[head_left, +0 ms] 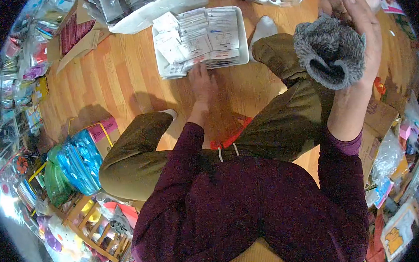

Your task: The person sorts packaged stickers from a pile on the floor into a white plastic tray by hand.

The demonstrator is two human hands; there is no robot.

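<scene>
**Grey fleece sock held high, left hand down at the tray**

From my remote seat I look down on a person sitting cross-legged on a wooden plank floor (120, 79). The right hand (351, 21) is raised toward the far right of the view and grips a fuzzy grey fleece sock (329, 51) — fingers curled over its top, the rolled cuff hanging open toward the camera. So the sock is off the floor, in the air above the right knee of the olive-green trousers (290, 116).

The left hand (203, 83) reaches forward and lies palm down on the floor, fingers spread fairly flat, fingertips touching the near edge of a white rectangular plastic tray (242, 37). It holds nothing that I can see. The tray stands on the floor straight ahead and is packed with small white paper packets (199, 35) standing in rows.

Just beyond the right knee a foot in a white sock (263, 29) rests on the floor beside the tray's right edge. A bundle of blue and green plastic bags (75, 165) lies by the left knee, next to a cardboard box with a pink label (105, 130). Packaged goods crowd the floor's left and right edges — too small to make out singly.
</scene>
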